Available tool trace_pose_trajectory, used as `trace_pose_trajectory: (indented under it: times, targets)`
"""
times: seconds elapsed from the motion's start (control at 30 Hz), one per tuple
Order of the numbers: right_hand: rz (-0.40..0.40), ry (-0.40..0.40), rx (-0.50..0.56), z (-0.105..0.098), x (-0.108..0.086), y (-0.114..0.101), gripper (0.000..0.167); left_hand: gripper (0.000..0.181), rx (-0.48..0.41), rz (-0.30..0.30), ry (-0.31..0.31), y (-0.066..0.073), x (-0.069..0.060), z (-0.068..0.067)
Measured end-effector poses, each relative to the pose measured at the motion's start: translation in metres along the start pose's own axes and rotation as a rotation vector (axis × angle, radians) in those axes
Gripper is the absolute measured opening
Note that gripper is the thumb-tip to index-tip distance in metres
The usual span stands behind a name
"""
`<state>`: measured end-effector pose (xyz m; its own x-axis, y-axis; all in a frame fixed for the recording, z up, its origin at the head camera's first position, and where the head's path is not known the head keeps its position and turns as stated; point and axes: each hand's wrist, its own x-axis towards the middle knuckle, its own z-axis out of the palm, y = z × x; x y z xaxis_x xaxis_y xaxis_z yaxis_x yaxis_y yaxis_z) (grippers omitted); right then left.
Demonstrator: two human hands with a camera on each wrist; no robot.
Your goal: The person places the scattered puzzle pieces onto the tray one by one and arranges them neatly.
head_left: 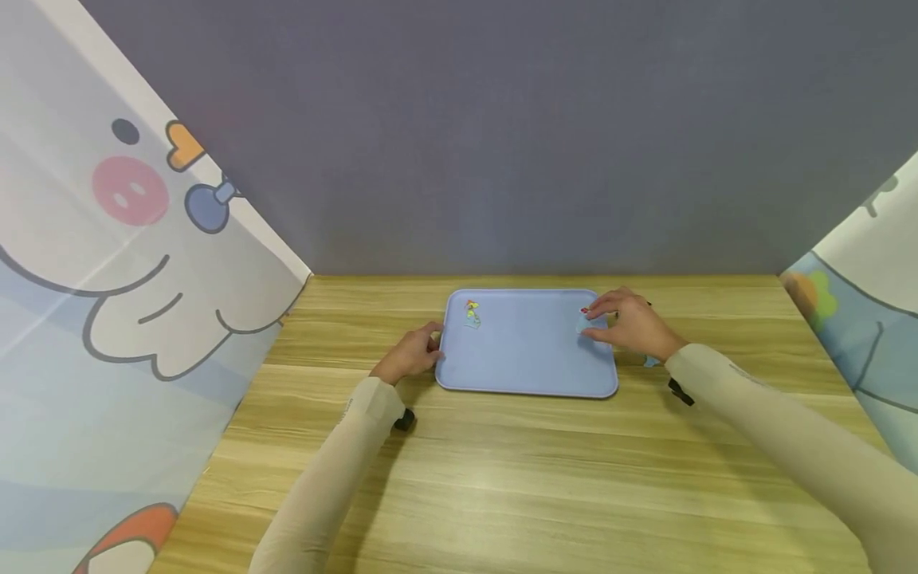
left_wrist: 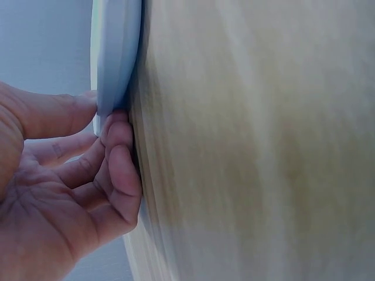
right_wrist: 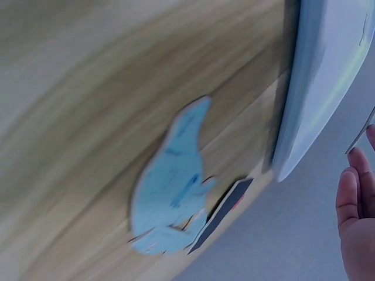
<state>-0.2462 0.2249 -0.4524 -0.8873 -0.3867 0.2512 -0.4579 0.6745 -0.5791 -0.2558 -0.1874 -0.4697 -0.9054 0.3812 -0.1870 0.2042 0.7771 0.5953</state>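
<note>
My left hand holds the left edge of a light blue tray. In the left wrist view its thumb lies on the tray's rim and the other fingers are curled beneath it. A thin flat light-blue piece with a red spot is pinched in my right hand over the tray's right part. Only a sliver of that piece shows in the right wrist view. A small yellow and green flat cutout lies at the tray's upper left.
On the wooden table, right of the tray, lies a flat blue cutout. A dark-faced flat piece lies beside it. A grey panel rises behind the table, with cartoon-printed cloth on the left.
</note>
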Motion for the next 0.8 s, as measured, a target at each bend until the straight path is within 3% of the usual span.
trace_pose_trajectory:
  times: [0.3,0.8]
  targets:
    - [-0.079,-0.003,0.01,0.016,0.019,-0.007,0.025,0.051,0.014,-0.021,0.002,0.001,0.0,0.001]
    - [-0.006,-0.084,0.09,0.046,0.056,-0.034,0.029,0.052,0.022,-0.013,0.006,0.002,0.001,0.0]
